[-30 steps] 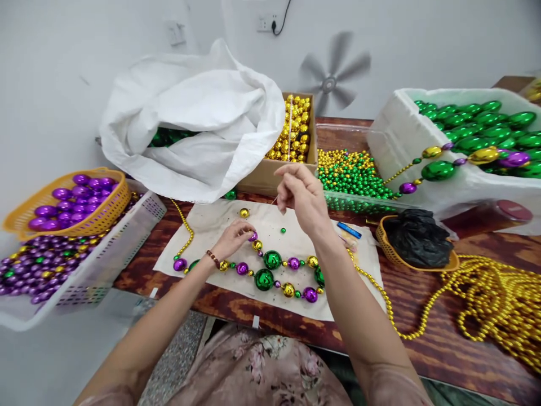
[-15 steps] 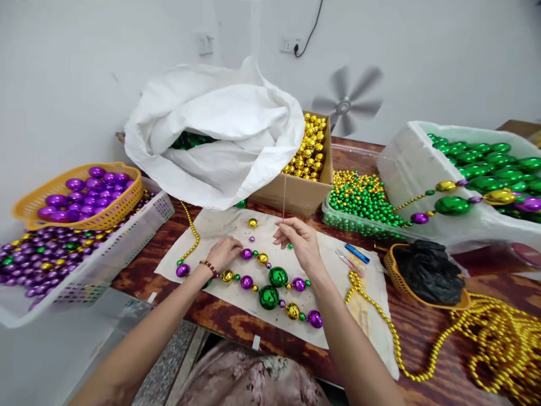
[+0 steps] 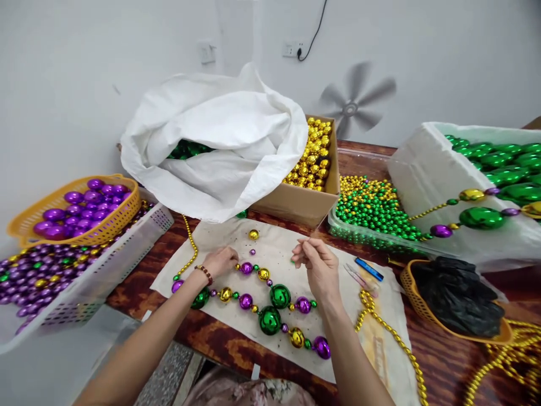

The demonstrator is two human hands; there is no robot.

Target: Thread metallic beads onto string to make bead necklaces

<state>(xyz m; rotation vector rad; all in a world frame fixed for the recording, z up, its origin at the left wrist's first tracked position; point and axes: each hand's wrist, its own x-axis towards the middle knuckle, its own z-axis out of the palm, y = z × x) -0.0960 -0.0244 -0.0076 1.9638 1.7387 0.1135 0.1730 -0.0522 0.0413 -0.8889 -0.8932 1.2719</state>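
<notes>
My left hand [image 3: 224, 261] has its fingers closed at the left end of the upper bead strand [image 3: 279, 295], beside a small gold bead. That strand carries purple, green and gold beads of mixed sizes. My right hand [image 3: 318, 264] is raised over the cloth, thumb and fingertips pinched on a thin thread, which shows only faintly. Just below the upper strand, a second bead strand [image 3: 269, 320] of the same colours runs across the white cloth [image 3: 220, 234]. A loose gold bead [image 3: 253, 234] and a tiny purple bead [image 3: 252, 252] lie between my hands, toward the back.
Left stand an orange basket [image 3: 136, 198] of purple beads and a white crate [image 3: 127, 259]. Behind are a white sack [image 3: 236, 118] and a cardboard box [image 3: 296, 206]. On the right are a clear tub [image 3: 359, 234], a foam box [image 3: 416, 163], a blue cutter [image 3: 369, 269] and gold bead chain [image 3: 393, 332].
My right hand has moved right and slightly down with the thread. My left hand stays at the strand's end, and the whole view has shifted a little.
</notes>
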